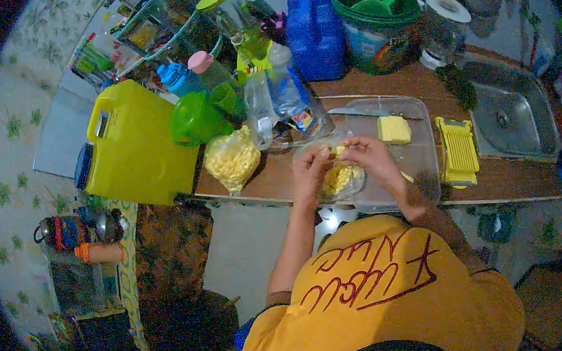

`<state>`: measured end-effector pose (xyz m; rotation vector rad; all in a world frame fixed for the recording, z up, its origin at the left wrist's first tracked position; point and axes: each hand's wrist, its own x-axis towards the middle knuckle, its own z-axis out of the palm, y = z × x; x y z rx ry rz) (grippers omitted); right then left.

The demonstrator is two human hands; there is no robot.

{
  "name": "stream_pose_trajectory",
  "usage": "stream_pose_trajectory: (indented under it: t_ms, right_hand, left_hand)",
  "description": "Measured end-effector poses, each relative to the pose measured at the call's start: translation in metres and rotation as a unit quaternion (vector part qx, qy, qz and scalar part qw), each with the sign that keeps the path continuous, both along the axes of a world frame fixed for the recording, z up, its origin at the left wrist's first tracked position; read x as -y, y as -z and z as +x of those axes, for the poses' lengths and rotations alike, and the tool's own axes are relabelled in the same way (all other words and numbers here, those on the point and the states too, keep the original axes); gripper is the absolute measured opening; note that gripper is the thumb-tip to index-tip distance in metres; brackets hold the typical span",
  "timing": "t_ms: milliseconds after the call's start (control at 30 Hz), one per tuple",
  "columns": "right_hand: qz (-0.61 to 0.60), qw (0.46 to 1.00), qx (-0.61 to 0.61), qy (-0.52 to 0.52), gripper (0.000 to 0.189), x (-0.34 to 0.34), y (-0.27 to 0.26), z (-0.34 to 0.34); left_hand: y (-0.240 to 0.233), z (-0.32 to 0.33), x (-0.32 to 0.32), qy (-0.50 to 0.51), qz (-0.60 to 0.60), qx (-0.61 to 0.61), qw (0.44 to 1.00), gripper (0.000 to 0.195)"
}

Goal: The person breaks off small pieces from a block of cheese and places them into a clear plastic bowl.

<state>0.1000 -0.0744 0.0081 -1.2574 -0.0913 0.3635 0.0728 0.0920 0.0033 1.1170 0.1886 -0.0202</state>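
Observation:
My left hand (310, 171) and my right hand (371, 155) meet over a clear plastic bag (359, 184) holding small yellow pieces (342, 178). A small yellow chunk (340, 150) is pinched in my right fingertips. The left thumb and fingers are bent close beside it; whether they grip the chunk or the bag film is unclear. Under my right wrist lies a clear plastic tray (425, 171). It bears a pale yellow block (394, 130), a thin yellow slice (407, 177) and a knife (358, 112) along its far edge.
Right of the tray are a yellow slicer (458, 152) and a metal sink (508, 108). A tied bag of yellow pieces (232, 161) sits leftward, beside a yellow jerrycan (143, 143). Behind stand bottles, a blue jug (314, 35) and a green-rimmed bucket (377, 39).

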Motion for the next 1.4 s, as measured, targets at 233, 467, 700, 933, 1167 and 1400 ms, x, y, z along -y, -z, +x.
stream_pose_trajectory:
  t_ms: [233,467,700,933,1167,1400]
  right_hand:
    - [0.005,1.000,-0.013,-0.014,0.029,-0.019,-0.002,0.001]
    - [0.038,0.997,-0.061,-0.015,0.026,-0.026,-0.007,-0.004]
    - [-0.007,1.000,-0.010,-0.006,0.029,-0.027,-0.005,-0.011]
    - [-0.342,0.918,0.194,0.045,0.027,-0.027,-0.021,-0.023]
    - [-0.340,0.886,0.312,0.040,0.023,-0.022,-0.015,-0.024]
    - [-0.283,0.928,0.238,0.039,0.025,-0.008,-0.007,-0.018]
  left_hand:
    - [0.007,0.001,-0.003,0.032,0.019,-0.012,0.999,0.017]
    - [0.013,0.003,-0.014,0.067,-0.074,-0.022,0.995,0.017]
    - [0.013,0.006,-0.010,0.077,-0.146,-0.044,0.985,0.018]
    - [0.007,0.001,-0.010,0.114,-0.148,-0.047,0.981,0.013]
    - [0.009,-0.002,-0.013,0.124,-0.138,-0.049,0.981,0.013]
    - [0.001,-0.001,-0.002,0.126,-0.127,-0.057,0.982,0.012]
